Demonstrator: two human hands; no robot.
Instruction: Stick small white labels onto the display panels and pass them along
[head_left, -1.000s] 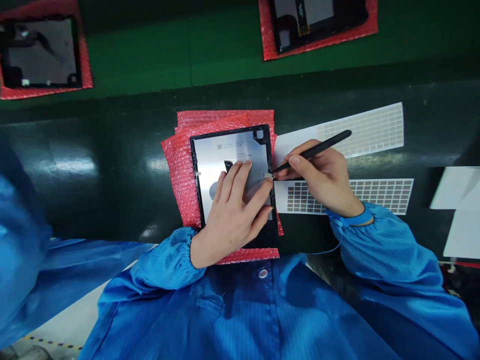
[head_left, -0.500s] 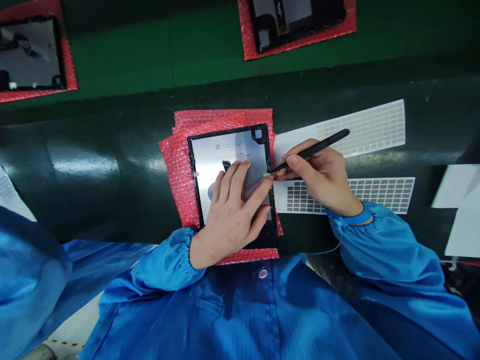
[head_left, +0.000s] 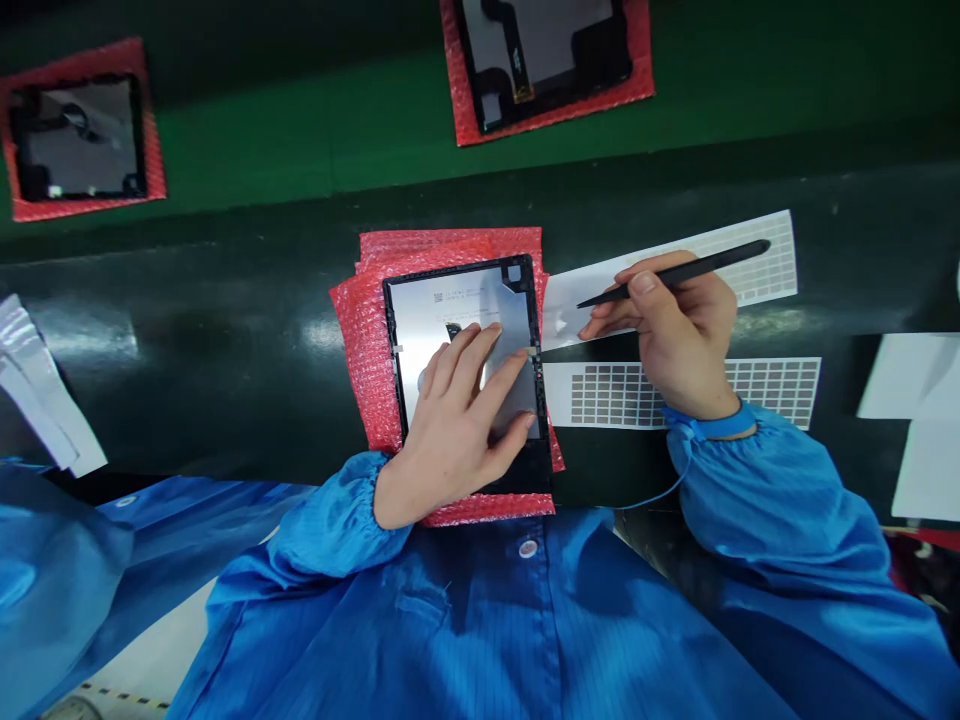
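Note:
My left hand lies with fingers spread on the silvery back of a tablet screen panel in a black frame. Its index fingertip is at the panel's right edge, by a small pale tab. Under the panel are red bubble-wrap sheets. My right hand grips black tweezers, apart from the panel, their tip pointing left over a white sticker sheet. Below that hand another sheet with rows of grey stickers lies partly covered by my wrist.
Two more panels sit on red bubble wrap on the green strip, one at far left and one at top. White papers lie at right, other sheets at left. A person's blue sleeve is at lower left.
My right hand and the tweezers have moved right, away from the panel's edge. My left hand stays on the panel, its index finger slightly drawn back. The far panels have shifted in view.

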